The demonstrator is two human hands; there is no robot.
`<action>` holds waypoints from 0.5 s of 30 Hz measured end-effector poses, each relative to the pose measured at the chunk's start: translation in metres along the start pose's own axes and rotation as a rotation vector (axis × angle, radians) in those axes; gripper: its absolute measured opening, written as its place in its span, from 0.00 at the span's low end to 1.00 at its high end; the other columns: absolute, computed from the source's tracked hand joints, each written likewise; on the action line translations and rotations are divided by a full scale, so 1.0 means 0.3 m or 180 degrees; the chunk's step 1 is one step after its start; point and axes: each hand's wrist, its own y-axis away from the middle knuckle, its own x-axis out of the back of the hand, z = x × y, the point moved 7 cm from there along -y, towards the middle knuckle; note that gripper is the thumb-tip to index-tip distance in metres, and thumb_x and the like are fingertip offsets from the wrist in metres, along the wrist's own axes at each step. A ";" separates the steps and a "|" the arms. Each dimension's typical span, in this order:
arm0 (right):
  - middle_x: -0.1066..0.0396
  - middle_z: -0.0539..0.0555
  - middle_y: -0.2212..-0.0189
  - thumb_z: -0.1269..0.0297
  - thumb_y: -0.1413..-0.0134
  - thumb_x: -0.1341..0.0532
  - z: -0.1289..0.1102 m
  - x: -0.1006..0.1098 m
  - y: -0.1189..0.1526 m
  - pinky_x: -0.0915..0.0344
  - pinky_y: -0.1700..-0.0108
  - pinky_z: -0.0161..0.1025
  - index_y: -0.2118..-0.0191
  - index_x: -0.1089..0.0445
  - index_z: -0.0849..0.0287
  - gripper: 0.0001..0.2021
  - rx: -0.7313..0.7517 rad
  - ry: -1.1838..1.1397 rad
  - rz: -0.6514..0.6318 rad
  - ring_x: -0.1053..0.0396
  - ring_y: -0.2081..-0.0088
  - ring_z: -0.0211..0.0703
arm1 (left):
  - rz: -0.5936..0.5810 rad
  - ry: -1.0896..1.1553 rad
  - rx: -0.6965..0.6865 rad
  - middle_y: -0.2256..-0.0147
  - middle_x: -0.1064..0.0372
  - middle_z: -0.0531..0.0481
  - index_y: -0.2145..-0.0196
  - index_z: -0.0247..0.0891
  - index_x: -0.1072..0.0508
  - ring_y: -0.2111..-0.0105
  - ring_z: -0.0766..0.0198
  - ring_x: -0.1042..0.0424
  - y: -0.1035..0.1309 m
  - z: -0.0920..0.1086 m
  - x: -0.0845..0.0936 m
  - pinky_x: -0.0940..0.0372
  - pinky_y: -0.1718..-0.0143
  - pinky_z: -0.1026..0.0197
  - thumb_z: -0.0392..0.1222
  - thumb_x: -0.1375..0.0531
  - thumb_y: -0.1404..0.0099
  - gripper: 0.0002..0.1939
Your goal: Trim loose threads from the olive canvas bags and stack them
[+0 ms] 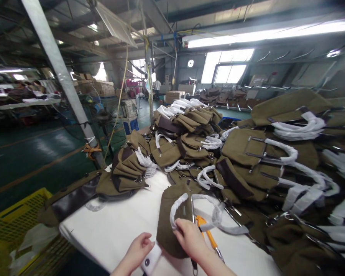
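An olive fabric bag (166, 214) lies on the white table (117, 226) in front of me. My right hand (189, 237) is closed on the lower end of its handle (176, 207), which is wrapped in pale plastic. To the left of the bag, my left hand (139, 248) is loosely curled, thumb apart from the fingers, with nothing visible in it. Just below that hand is a white object (151, 260) with a dark round spot. An orange-handled tool (208, 234) lies right of the bag, partly behind my right forearm. The bag's second wrapped handle (207, 201) loops out to the right.
Heaped olive bags (241, 149) with wrapped handles fill the table's back and right. More bags (126, 172) lie at the left edge. A yellow crate (20, 214) stands below on the left. A metal post (66, 84) and a large fan (103, 115) are beyond.
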 end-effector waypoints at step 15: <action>0.32 0.50 0.69 0.81 0.53 0.48 -0.304 0.449 0.096 0.44 0.68 0.35 0.74 0.38 0.56 0.11 0.1590 0.0668 0.0724 0.37 0.68 0.37 | 0.2195 -0.1715 -0.2214 0.35 0.47 0.32 0.35 0.34 0.43 0.33 0.44 0.47 0.116 0.608 0.177 0.47 0.35 0.35 0.53 0.43 0.34 0.34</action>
